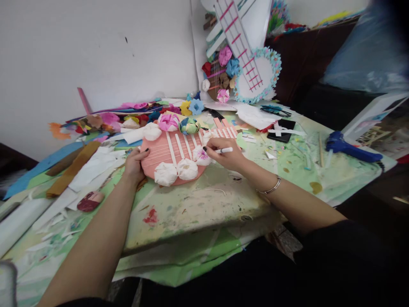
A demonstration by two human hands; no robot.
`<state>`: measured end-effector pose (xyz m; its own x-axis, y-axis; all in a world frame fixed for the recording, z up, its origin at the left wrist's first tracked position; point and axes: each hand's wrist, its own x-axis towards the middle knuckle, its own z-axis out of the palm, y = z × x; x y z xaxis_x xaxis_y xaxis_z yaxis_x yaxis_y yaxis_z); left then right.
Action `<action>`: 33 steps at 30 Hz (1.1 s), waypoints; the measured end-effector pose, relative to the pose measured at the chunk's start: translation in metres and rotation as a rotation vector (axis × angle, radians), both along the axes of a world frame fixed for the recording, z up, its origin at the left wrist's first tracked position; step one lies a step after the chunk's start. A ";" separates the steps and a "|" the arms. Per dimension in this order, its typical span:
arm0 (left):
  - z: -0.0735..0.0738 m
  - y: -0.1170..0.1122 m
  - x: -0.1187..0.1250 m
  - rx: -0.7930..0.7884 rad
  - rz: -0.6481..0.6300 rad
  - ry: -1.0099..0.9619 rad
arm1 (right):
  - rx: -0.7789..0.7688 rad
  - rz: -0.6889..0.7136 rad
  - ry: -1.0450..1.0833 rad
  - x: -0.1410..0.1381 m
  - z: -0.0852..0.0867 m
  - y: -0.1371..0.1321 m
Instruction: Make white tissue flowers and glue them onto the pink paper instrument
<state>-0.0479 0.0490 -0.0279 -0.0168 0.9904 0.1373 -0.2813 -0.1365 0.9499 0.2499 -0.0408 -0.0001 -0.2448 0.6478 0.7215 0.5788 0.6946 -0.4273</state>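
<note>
A pink paper guitar [166, 154] with white strips and white, pink and green paper flowers lies on the paint-stained table [191, 209]. My left hand [134, 164] rests on its left edge, fingers curled around the rim, holding it steady. My right hand [225, 155] grips a white marker [223, 150] like a pen, the tip pointing at a white paper flower [202, 155] with pink marks on the guitar's right side. A bracelet circles my right wrist.
Paper flowers and coloured paper strips [105, 119] pile up at the back left. A larger white paper guitar [243, 55] leans against the wall. A blue glue gun [348, 147], a black phone [281, 130] and scissors [275, 111] lie to the right.
</note>
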 end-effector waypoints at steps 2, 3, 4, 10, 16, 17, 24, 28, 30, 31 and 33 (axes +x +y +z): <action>0.000 0.000 0.000 -0.006 -0.004 -0.002 | 0.001 -0.003 0.001 0.000 0.000 0.000; 0.000 0.000 0.000 -0.008 -0.004 -0.004 | -0.001 -0.004 0.001 0.000 0.000 0.000; 0.000 0.000 0.000 -0.009 -0.004 -0.007 | -0.004 -0.004 0.000 0.000 -0.001 0.000; 0.000 0.000 0.000 -0.005 -0.012 -0.029 | -0.057 -0.007 0.025 0.000 -0.003 0.001; 0.001 0.000 0.000 -0.010 -0.008 -0.045 | -0.255 0.103 0.211 0.007 0.006 0.001; 0.001 0.000 0.000 -0.011 -0.008 -0.045 | -0.285 0.127 0.214 0.009 0.008 0.000; 0.002 -0.001 0.001 -0.013 0.015 -0.040 | -0.153 0.123 0.077 0.017 0.013 -0.008; 0.002 -0.002 0.001 -0.014 0.013 -0.021 | -0.033 0.107 -0.119 0.014 0.010 -0.009; 0.002 -0.001 0.001 -0.016 0.006 -0.011 | -0.013 0.100 -0.151 0.013 0.008 -0.008; 0.001 -0.001 0.001 -0.018 0.003 -0.006 | -0.001 0.097 -0.154 0.012 0.007 -0.007; 0.001 -0.001 0.001 -0.020 0.003 -0.001 | 0.021 0.106 -0.162 0.011 0.005 -0.006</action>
